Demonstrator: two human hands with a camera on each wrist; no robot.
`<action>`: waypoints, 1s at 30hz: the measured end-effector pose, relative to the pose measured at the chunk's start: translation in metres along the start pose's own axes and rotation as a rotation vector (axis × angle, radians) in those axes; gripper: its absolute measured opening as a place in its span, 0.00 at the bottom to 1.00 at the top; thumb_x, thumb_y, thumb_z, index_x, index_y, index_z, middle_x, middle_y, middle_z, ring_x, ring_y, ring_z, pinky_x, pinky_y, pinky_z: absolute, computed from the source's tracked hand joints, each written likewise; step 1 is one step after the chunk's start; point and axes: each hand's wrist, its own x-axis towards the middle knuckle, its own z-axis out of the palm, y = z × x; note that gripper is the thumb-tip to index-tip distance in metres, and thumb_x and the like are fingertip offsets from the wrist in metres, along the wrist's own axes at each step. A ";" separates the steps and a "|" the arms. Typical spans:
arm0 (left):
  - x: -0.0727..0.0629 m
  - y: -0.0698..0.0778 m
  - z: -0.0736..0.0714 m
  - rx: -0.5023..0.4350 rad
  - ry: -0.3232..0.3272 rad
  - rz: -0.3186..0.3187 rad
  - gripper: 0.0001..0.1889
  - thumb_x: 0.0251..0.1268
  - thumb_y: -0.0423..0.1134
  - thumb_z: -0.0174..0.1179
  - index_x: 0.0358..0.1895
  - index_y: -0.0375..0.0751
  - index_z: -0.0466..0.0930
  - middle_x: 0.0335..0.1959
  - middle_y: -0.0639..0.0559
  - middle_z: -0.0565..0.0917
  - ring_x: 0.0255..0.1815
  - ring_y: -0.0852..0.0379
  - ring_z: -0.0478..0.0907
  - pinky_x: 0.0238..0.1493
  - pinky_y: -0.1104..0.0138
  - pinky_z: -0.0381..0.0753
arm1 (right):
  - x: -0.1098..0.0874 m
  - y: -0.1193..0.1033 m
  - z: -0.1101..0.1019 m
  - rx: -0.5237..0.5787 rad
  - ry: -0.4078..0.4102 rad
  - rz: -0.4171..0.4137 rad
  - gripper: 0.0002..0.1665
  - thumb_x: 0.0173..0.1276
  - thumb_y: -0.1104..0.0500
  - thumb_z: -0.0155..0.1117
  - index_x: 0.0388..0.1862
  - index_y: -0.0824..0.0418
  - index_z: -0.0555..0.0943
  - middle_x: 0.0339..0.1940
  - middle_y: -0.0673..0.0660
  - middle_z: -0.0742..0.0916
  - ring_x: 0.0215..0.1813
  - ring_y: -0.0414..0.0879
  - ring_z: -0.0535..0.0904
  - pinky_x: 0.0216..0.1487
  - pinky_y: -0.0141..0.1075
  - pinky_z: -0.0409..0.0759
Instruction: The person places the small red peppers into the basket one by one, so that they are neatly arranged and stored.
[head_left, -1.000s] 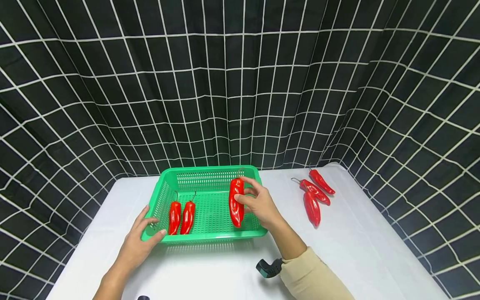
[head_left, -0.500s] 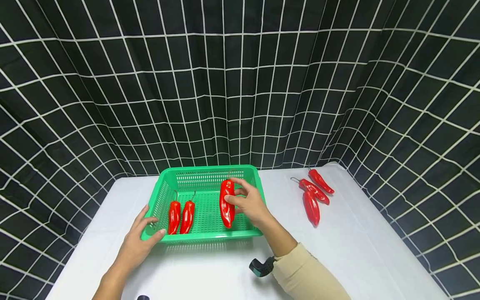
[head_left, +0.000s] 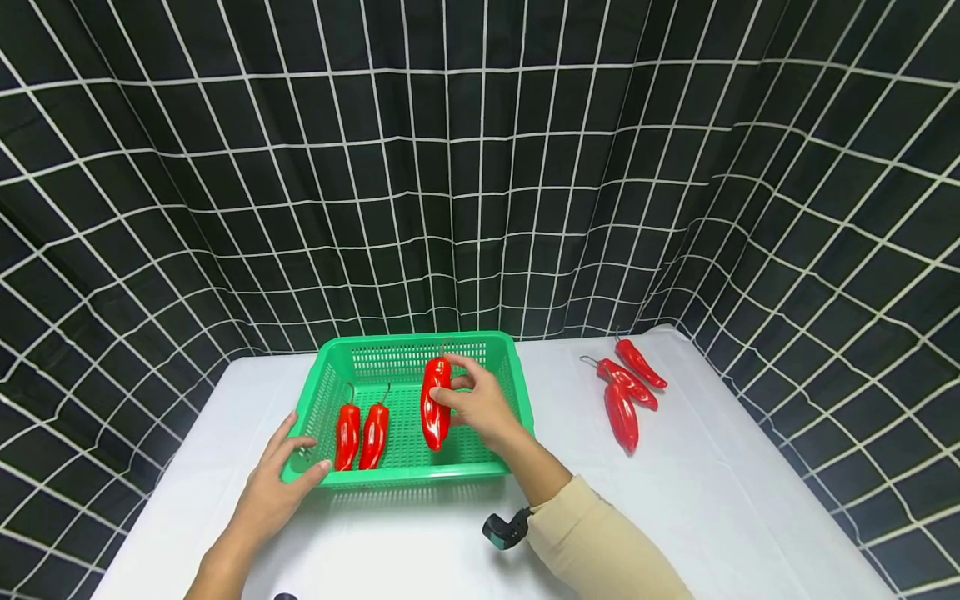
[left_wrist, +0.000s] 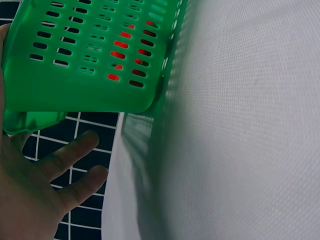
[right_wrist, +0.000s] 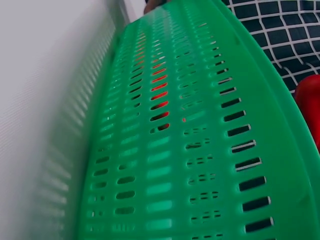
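My right hand (head_left: 480, 404) pinches a glossy red chili pepper (head_left: 433, 404) between thumb and fingers. The pepper hangs upright above the floor of the green plastic basket (head_left: 408, 475), its thin stem up. My left hand (head_left: 273, 483) rests at the basket's front left corner, thumb on the front rim. In the left wrist view, spread fingers (left_wrist: 82, 185) reach straight past the basket's outside. Two red peppers, one at the left (head_left: 348, 437) and one beside it (head_left: 374, 437), lie side by side in the basket. The right wrist view shows only part of the held pepper (right_wrist: 309, 105).
On the white tabletop (head_left: 720, 483), right of the basket, lie three more peppers: a back one (head_left: 641, 362), a middle one (head_left: 630, 383) and a front one (head_left: 621, 418). A black device (head_left: 506, 529) sits at the right sleeve's cuff. Dark grid curtain (head_left: 480, 208) surrounds the table.
My right hand has carried the pepper leftward over the basket, from near its right side to about its middle. The left hand has stayed at the corner.
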 end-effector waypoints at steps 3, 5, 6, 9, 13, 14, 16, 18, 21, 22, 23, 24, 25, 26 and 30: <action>0.000 0.001 0.000 -0.001 0.001 0.000 0.23 0.63 0.51 0.63 0.56 0.42 0.74 0.77 0.49 0.48 0.72 0.31 0.49 0.56 0.28 0.54 | 0.003 0.001 0.003 -0.013 0.008 0.005 0.35 0.62 0.66 0.67 0.69 0.59 0.68 0.43 0.64 0.79 0.40 0.55 0.82 0.34 0.49 0.84; 0.000 0.001 0.000 0.000 0.002 0.001 0.23 0.63 0.51 0.63 0.56 0.42 0.74 0.77 0.49 0.48 0.72 0.31 0.49 0.56 0.28 0.54 | 0.005 0.002 0.005 -0.033 0.012 0.008 0.35 0.63 0.66 0.67 0.69 0.59 0.68 0.44 0.64 0.79 0.39 0.55 0.82 0.33 0.48 0.84; 0.000 0.002 0.000 -0.001 0.002 0.002 0.23 0.63 0.51 0.63 0.56 0.41 0.74 0.77 0.49 0.48 0.72 0.31 0.49 0.56 0.28 0.54 | 0.006 0.003 0.007 -0.037 0.012 0.007 0.35 0.63 0.66 0.67 0.68 0.59 0.68 0.43 0.64 0.79 0.39 0.54 0.82 0.32 0.48 0.84; 0.000 0.002 0.001 -0.002 0.002 0.004 0.23 0.63 0.51 0.63 0.55 0.41 0.74 0.77 0.49 0.48 0.72 0.31 0.49 0.56 0.28 0.54 | 0.006 0.001 0.011 -0.059 0.008 0.021 0.35 0.63 0.67 0.66 0.68 0.61 0.68 0.43 0.65 0.79 0.38 0.53 0.82 0.33 0.50 0.84; -0.001 0.002 0.001 -0.001 0.002 0.004 0.23 0.64 0.51 0.63 0.55 0.41 0.74 0.77 0.49 0.48 0.72 0.31 0.49 0.56 0.28 0.54 | 0.003 -0.007 0.017 -0.086 0.006 0.037 0.33 0.63 0.69 0.65 0.67 0.62 0.68 0.43 0.66 0.79 0.37 0.53 0.82 0.33 0.50 0.84; -0.001 0.002 0.001 0.000 0.003 0.004 0.23 0.64 0.51 0.63 0.55 0.41 0.74 0.77 0.49 0.48 0.72 0.31 0.50 0.56 0.28 0.54 | 0.004 -0.007 0.019 -0.091 0.007 0.040 0.33 0.63 0.69 0.65 0.67 0.63 0.68 0.43 0.66 0.79 0.37 0.54 0.82 0.33 0.50 0.84; -0.001 0.002 0.001 0.002 0.004 0.003 0.23 0.63 0.51 0.63 0.55 0.42 0.74 0.77 0.50 0.48 0.72 0.31 0.50 0.56 0.28 0.54 | 0.007 -0.002 0.020 -0.094 0.006 0.041 0.34 0.63 0.69 0.65 0.67 0.61 0.69 0.43 0.65 0.78 0.37 0.54 0.82 0.31 0.48 0.84; 0.000 0.001 0.001 0.002 0.005 0.002 0.23 0.63 0.51 0.63 0.55 0.42 0.74 0.77 0.51 0.48 0.72 0.31 0.50 0.56 0.29 0.55 | 0.013 0.007 0.021 -0.102 0.008 0.047 0.34 0.62 0.68 0.67 0.67 0.59 0.69 0.43 0.64 0.78 0.37 0.54 0.82 0.30 0.48 0.84; 0.000 0.001 0.001 0.002 0.002 -0.002 0.23 0.63 0.52 0.63 0.55 0.42 0.74 0.77 0.51 0.48 0.72 0.30 0.50 0.56 0.28 0.54 | 0.016 0.012 0.024 -0.110 0.009 0.048 0.34 0.61 0.67 0.68 0.66 0.57 0.71 0.43 0.63 0.78 0.36 0.54 0.82 0.27 0.46 0.84; 0.000 0.001 0.001 0.001 0.001 -0.003 0.23 0.63 0.52 0.63 0.56 0.42 0.74 0.77 0.51 0.48 0.72 0.30 0.50 0.56 0.28 0.54 | 0.016 0.013 0.025 -0.119 0.008 0.049 0.33 0.61 0.67 0.69 0.66 0.57 0.71 0.43 0.63 0.78 0.36 0.54 0.82 0.26 0.45 0.84; 0.000 0.001 0.001 0.001 0.000 -0.003 0.23 0.63 0.52 0.63 0.56 0.42 0.74 0.77 0.51 0.48 0.72 0.30 0.50 0.56 0.28 0.54 | 0.016 0.013 0.026 -0.126 0.006 0.051 0.34 0.61 0.67 0.69 0.66 0.57 0.71 0.42 0.63 0.78 0.35 0.53 0.82 0.26 0.45 0.84; 0.000 0.001 0.001 0.000 0.000 -0.003 0.23 0.63 0.51 0.63 0.55 0.42 0.74 0.77 0.50 0.48 0.72 0.30 0.50 0.56 0.28 0.54 | 0.017 0.014 0.027 -0.129 0.004 0.052 0.34 0.61 0.67 0.69 0.65 0.57 0.71 0.42 0.63 0.78 0.35 0.53 0.82 0.26 0.45 0.84; 0.000 0.001 0.001 0.002 0.000 -0.004 0.23 0.63 0.52 0.63 0.56 0.42 0.74 0.77 0.50 0.48 0.72 0.30 0.50 0.56 0.28 0.54 | 0.017 0.015 0.028 -0.136 0.004 0.053 0.34 0.60 0.67 0.69 0.66 0.58 0.71 0.42 0.63 0.78 0.35 0.53 0.82 0.26 0.45 0.84; 0.000 0.001 0.001 0.002 0.000 -0.004 0.23 0.63 0.52 0.63 0.55 0.42 0.74 0.77 0.49 0.48 0.72 0.30 0.50 0.56 0.28 0.54 | 0.018 0.015 0.028 -0.144 0.002 0.052 0.34 0.60 0.67 0.70 0.66 0.58 0.71 0.41 0.63 0.78 0.34 0.53 0.82 0.26 0.45 0.84; -0.001 0.002 0.000 0.000 0.006 0.003 0.23 0.63 0.51 0.63 0.55 0.41 0.74 0.77 0.48 0.49 0.71 0.30 0.50 0.56 0.28 0.54 | 0.020 0.017 0.032 -0.163 -0.003 0.057 0.34 0.60 0.67 0.70 0.66 0.57 0.71 0.41 0.63 0.78 0.34 0.53 0.82 0.27 0.47 0.84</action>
